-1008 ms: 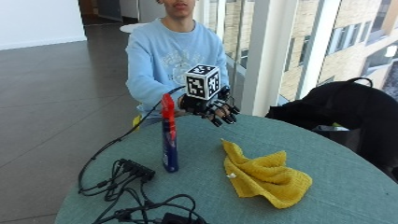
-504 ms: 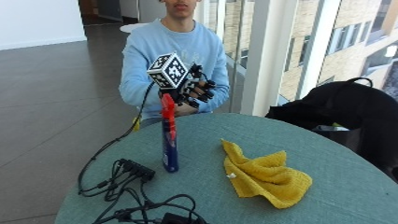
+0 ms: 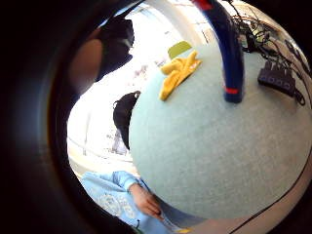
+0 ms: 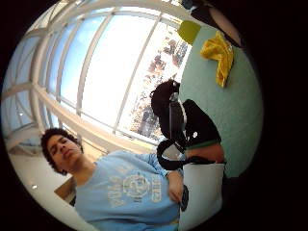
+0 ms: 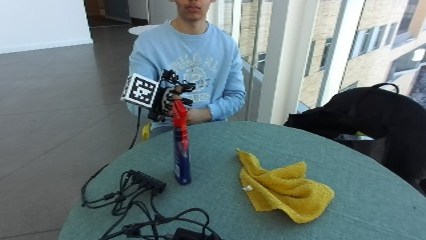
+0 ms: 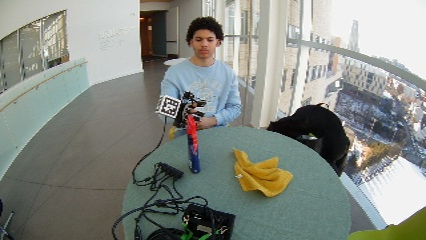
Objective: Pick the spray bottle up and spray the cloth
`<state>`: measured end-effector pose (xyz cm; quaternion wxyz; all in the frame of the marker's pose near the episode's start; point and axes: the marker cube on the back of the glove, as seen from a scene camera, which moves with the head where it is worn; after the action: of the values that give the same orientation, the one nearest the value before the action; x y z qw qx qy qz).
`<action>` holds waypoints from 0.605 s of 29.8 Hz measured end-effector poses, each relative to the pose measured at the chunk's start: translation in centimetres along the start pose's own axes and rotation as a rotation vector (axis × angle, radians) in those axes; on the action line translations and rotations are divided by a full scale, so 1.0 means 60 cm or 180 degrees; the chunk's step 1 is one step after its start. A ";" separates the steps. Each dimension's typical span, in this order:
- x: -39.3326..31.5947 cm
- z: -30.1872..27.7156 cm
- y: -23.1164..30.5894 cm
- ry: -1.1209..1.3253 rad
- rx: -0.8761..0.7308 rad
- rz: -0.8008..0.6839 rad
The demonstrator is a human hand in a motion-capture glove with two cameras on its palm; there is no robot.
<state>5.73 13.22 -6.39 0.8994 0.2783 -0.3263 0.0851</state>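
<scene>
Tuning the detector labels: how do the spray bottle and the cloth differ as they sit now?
The spray bottle stands upright, tall and narrow; the cloth lies low and crumpled. The bottle is blue with a red top; the cloth is plain yellow. The gloved right hand is up at the bottle's red top, while the cloth lies apart from it, untouched. Whether the hand already grips the top is unclear. Both rest on the green round table.

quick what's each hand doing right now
Gloved right hand: raised behind the red top of the blue spray bottle; fingers cannot be told.
Bare hand: rests at the table edge.
</scene>
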 end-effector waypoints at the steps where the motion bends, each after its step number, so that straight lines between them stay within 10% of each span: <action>1: 0.006 -0.006 0.001 -0.0021 0.0053 0.0026; 18: 0.089 -0.056 -0.024 -0.0171 0.0464 0.0406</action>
<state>12.12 13.76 -5.78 0.8604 0.3238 -0.3602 0.1581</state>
